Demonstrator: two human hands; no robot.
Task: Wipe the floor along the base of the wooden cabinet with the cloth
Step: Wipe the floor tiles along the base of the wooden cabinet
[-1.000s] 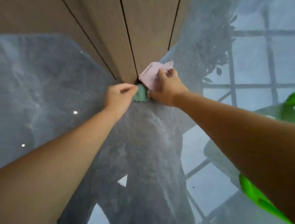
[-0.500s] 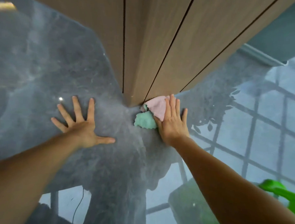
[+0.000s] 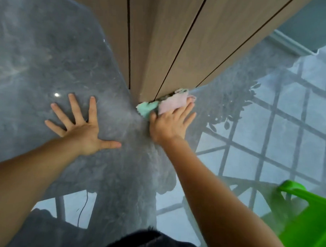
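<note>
The right hand [image 3: 170, 126] lies flat with its fingers spread, pressing down on the cloth [image 3: 165, 104] rather than gripping it, fingertips reaching toward the foot of the wooden cabinet [image 3: 173, 43]; the left hand [image 3: 81, 127] is empty, fingers splayed wide and palm on the floor [image 3: 49, 49], well apart from the cloth and seemingly taking the person's weight; the cloth itself is a crumpled pink and mint-green piece, pushed right up against the cabinet's base just to the right of its near corner, with a frayed edge tucked at the seam where wood meets floor; so the wiping stroke looks to be under way, at the corner end of the cabinet's right-hand face, and most of that base line appears yet to be covered; the next move, as I judge it, calls for sliding the cloth along the seam away from the corner, keeping pressure down and inward so it stays against the wood; the glossy grey floor reflects a window grid, and a bright green plastic object [image 3: 303, 221] sits off to the right, clear of the work.
</note>
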